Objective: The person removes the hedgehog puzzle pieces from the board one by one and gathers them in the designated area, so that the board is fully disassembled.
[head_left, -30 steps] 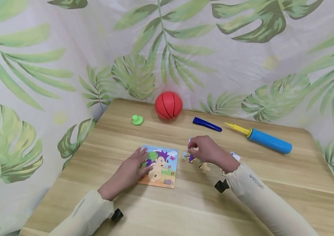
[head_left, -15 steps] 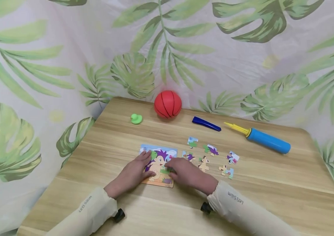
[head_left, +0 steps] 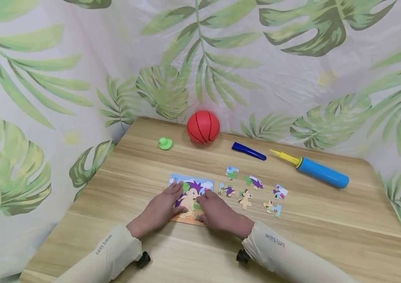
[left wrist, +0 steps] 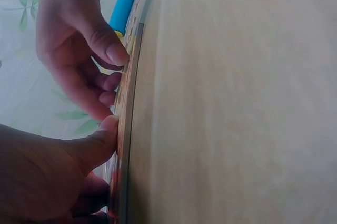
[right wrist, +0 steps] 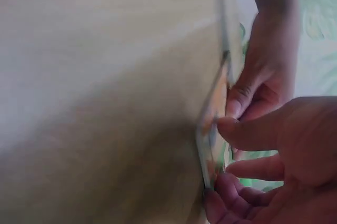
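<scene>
A jigsaw board (head_left: 193, 223) with a purple-spined hedgehog picture lies near the middle of the table, partly covered by both hands. My left hand (head_left: 159, 207) rests across its left side, fingers fairly straight and thumb on the picture. At the right side, the bent fingers and thumb of my right hand (head_left: 219, 213) touch the board; in the right wrist view the thumb tip (right wrist: 229, 127) is on the picture near a corner. Whether a piece is between those fingers is hidden. Right of the board lie several loose puzzle pieces, among them a tan one (head_left: 245, 199).
Behind the board are a green rubber duck (head_left: 165, 144) and a red toy basketball (head_left: 203, 127). A dark blue tapered object (head_left: 249, 151) and a blue hand pump (head_left: 322, 173) with a yellow nozzle lie at the back right. A leaf-patterned cloth hangs behind the table (head_left: 310, 243).
The right hand has moved left from the loose pieces onto the board's right side, then settled slightly lower there, uncovering the pieces. The left hand has shifted a little right on the board.
</scene>
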The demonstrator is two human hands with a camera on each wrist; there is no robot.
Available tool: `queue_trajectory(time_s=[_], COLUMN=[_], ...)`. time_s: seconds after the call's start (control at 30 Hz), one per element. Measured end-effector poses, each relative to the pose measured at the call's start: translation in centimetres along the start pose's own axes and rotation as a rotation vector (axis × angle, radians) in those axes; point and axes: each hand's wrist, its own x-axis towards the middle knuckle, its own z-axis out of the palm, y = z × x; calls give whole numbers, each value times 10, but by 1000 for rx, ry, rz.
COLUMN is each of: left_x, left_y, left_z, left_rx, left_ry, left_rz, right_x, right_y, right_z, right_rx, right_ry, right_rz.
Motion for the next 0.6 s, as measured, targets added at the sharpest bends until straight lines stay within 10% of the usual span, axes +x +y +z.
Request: queue_trajectory(time_s=[0.6], left_x=[1], left_y=[1], left_z=[0], left_rx=[11], left_ry=[-12], left_rz=[-18], right_x=[12], right_y=[20], right_z=[-23], right_rx=[437], right_ry=[-54], right_rz=[130])
